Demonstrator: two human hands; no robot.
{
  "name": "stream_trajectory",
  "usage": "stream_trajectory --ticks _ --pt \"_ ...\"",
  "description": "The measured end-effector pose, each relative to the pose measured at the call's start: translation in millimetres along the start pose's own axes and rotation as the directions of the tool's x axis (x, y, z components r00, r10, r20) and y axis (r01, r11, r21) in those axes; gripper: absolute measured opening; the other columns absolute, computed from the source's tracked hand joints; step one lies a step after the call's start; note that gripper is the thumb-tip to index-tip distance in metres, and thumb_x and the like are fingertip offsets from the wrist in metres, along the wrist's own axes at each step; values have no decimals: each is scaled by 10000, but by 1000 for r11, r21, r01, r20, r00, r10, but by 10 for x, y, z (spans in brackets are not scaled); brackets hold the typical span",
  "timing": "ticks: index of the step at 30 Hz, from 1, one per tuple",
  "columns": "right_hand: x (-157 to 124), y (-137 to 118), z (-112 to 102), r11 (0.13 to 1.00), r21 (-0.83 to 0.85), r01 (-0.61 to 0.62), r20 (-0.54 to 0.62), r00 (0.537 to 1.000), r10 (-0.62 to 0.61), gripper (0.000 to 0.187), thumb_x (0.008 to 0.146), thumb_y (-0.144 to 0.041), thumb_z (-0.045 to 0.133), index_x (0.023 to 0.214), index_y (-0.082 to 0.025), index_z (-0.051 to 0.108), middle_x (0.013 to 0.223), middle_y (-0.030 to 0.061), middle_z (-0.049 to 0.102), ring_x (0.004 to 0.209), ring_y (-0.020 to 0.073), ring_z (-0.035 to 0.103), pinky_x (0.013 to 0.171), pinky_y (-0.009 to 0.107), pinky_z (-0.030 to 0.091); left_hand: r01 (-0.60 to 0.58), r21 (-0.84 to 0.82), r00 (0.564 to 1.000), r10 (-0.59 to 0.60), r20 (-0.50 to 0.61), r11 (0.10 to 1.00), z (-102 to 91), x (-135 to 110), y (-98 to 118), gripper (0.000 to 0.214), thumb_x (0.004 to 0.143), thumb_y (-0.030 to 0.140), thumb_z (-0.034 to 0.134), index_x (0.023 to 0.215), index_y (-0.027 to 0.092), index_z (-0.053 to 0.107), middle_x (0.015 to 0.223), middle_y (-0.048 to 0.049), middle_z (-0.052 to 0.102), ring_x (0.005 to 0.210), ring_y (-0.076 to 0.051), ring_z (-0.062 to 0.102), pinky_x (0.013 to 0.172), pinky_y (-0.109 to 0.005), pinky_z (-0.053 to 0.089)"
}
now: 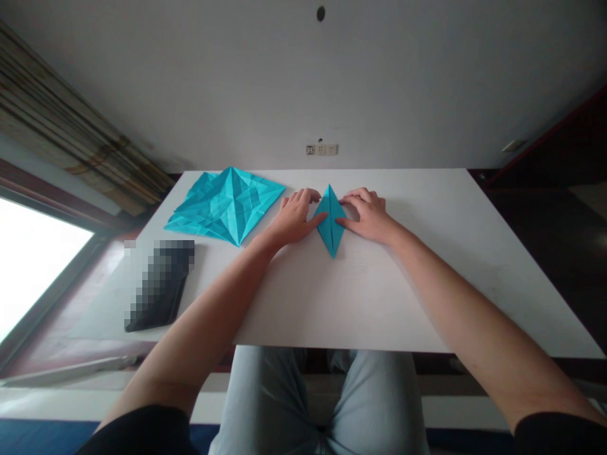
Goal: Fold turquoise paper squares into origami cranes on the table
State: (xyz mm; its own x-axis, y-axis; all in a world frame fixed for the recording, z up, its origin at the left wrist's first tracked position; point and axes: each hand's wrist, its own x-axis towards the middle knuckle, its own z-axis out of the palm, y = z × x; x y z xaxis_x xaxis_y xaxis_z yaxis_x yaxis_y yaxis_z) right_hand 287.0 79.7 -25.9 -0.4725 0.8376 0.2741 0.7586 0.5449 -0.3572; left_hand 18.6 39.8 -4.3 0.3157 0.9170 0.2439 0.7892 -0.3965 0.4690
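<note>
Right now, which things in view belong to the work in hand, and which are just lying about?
In use:
folded turquoise paper, touched by left hand and right hand
white table beneath

Apparently lying about:
creased turquoise paper, untouched
dark pixelated object

Black sleeves (147, 430) ending near the elbows, bare forearms (222, 297), pale blue-grey jeans (260, 401)

Left of three square white sockets (321, 150) hangs a striped brown fabric curtain (71, 120); a pixelated black object (161, 291) lies on the white tabletop (303, 309).
</note>
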Motion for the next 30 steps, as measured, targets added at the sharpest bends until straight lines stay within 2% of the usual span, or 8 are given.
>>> stream_trajectory --ticks 5,10,12,17,20,23,27,30 --pt "-1 1 -43 998 66 19 11 1000 -20 381 1002 -523 771 1300 -286 782 1417 155 718 1307 433 640 1107 619 473 33 26 999 -33 4 999 -12 7 3 508 1029 490 794 1451 238 667 1393 -142 767 1368 -375 674 1218 -537 406" --pt "-8 -13 -39 995 104 9 -52 999 -4 722 934 -495 825 1578 -268 592 1517 193 644 1273 424 653 1075 602 500 8 -20 1000 -8 -18 1000 -20 3 31 657 1001 438 820 1597 293 586 1529 -126 693 1276 -319 718 1201 -498 431" --pt "-10 -11 -22 994 104 11 -63 998 -4 752 935 -491 826 1607 -279 566 1518 193 634 1300 429 644 1085 608 498 21 -21 999 -22 -42 1000 -17 1 50 690 1000 405 823 1626 297 555 1538 -121 686 1246 -305 725 1204 -495 435" --pt "-10 8 25 999 32 -31 -56 998 32 543 946 -544 811 1395 -260 703 1502 206 621 1394 485 589 1116 668 470 143 38 989 -142 -47 989 10 18 45 450 989 486 862 1346 243 738 1461 -153 691 1341 -379 674 1240 -578 435" --pt "-9 3 24 999 32 -24 -46 999 25 388 979 -540 772 1251 -264 755 1458 188 656 1352 463 612 1106 659 473 140 35 990 -139 -26 990 26 39 11 331 987 515 859 1167 245 795 1383 -149 713 1413 -420 637 1248 -605 437" --pt "1 -17 -9 998 61 -10 -36 999 12 278 1002 -515 742 1138 -275 778 1372 165 725 1318 443 633 1093 643 478 123 4 992 -123 -25 992 32 54 -13 294 986 512 851 1121 255 799 1283 -126 764 1311 -393 692 1228 -594 454" --pt "27 -43 -70 987 156 -26 -21 999 30 233 1007 -497 728 1047 -269 762 1213 135 798 1178 384 717 1095 612 502 131 -48 991 -133 -30 990 14 58 -6 222 993 446 829 1091 253 782 1188 -99 812 1168 -345 750 1181 -565 484" --pt "35 -61 -101 939 340 -56 7 998 57 307 998 -574 735 1017 -268 713 1062 101 821 990 326 757 1002 540 564 119 -129 991 -125 -39 984 10 62 10 175 1010 403 803 1062 247 745 1143 -80 831 1140 -321 779 1146 -544 524"
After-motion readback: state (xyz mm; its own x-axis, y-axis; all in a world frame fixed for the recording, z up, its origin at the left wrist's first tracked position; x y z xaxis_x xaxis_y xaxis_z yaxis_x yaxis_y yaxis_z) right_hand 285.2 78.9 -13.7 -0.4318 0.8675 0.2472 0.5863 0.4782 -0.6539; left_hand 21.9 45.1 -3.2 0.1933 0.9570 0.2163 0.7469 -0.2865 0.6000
